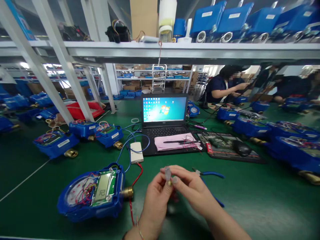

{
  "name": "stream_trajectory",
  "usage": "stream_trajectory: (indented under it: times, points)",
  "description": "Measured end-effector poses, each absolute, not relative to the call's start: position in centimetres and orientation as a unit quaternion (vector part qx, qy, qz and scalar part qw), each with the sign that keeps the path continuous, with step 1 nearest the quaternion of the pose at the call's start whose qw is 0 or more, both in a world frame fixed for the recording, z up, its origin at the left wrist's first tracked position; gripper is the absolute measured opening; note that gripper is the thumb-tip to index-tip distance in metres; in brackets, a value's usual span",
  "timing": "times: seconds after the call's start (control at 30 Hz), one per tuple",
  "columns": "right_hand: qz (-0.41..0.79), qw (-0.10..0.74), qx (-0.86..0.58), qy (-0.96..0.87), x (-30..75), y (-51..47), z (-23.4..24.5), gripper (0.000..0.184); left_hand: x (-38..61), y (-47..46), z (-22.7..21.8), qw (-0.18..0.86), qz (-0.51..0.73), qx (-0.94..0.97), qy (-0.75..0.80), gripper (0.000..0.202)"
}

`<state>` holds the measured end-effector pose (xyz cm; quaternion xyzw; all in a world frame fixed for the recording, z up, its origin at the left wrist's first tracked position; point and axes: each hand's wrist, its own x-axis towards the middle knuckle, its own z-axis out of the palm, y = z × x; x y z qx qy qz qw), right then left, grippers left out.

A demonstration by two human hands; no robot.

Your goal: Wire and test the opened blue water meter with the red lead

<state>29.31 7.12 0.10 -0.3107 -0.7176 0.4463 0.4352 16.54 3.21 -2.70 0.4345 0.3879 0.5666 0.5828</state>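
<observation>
My left hand (pixel 156 200) and my right hand (pixel 191 190) meet above the green table, fingertips pinched together on a tiny part (pixel 169 182) that I cannot name. To the left of my hands lies an open blue water meter (pixel 92 193) with a green circuit board, an LCD, loose wires and a brass fitting. A red wire (pixel 136 178) runs from it past my left wrist. Blue-handled pliers (pixel 210 175) lie just behind my right hand.
A laptop (pixel 165 113) with a pink cloth (pixel 176 141) on it stands behind, a white adapter box (pixel 136 152) at its left, a mouse (pixel 241 147) on a pad at its right. More blue meters (pixel 56 143) line both sides. People work at back right (pixel 222 86). A shelf (pixel 175 50) hangs overhead.
</observation>
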Motion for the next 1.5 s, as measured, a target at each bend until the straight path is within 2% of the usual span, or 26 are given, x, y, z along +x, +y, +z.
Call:
stream_trajectory:
  times: [0.1,0.2,0.33,0.43,0.5,0.67,0.87,1.1,1.2,1.33,1.5]
  points:
    - [0.529,0.467,-0.32,-0.632,27.1,5.2,0.0,0.036,16.0,2.4,-2.6,0.569,0.559,0.459,0.392,0.058]
    - [0.548,0.486,-0.325,-0.599,26.3,4.4,-0.1,0.034,14.8,1.2,-2.2,0.515,0.548,0.511,0.417,0.064]
    - [0.505,0.507,-0.326,-0.618,26.5,3.2,0.5,0.034,12.8,-0.7,-0.3,0.3,0.567,0.582,0.5,0.047]
    - [0.458,0.482,-0.342,-0.663,26.9,2.3,0.9,0.038,11.6,-1.7,1.6,0.224,0.566,0.588,0.533,0.028]
    - [0.418,0.473,-0.349,-0.693,27.0,2.0,1.1,0.04,11.2,-1.9,2.8,0.22,0.56,0.584,0.545,0.018]
    - [0.364,0.454,-0.347,-0.736,26.8,1.4,1.4,0.038,10.9,-2.1,4.8,0.207,0.535,0.642,0.509,0.023]
    - [0.312,0.458,-0.323,-0.767,26.6,0.5,2.2,0.033,10.9,-2.2,5.7,0.18,0.463,0.729,0.471,0.041]
    - [0.328,0.4,-0.307,-0.799,27.3,0.2,1.2,0.027,10.6,-2.6,5.8,0.15,0.4,0.783,0.452,0.036]
    - [0.312,0.393,-0.313,-0.806,27.6,0.0,1.0,0.025,10.8,-2.9,5.5,0.137,0.404,0.787,0.446,0.036]
    - [0.243,0.432,-0.297,-0.816,28.1,0.5,1.1,0.023,10.6,-3.3,5.2,0.088,0.423,0.785,0.443,0.034]
    - [0.166,0.486,-0.378,-0.77,29.3,1.9,0.1,0.023,8.9,-5.2,6.5,0.069,0.537,0.678,0.497,0.032]
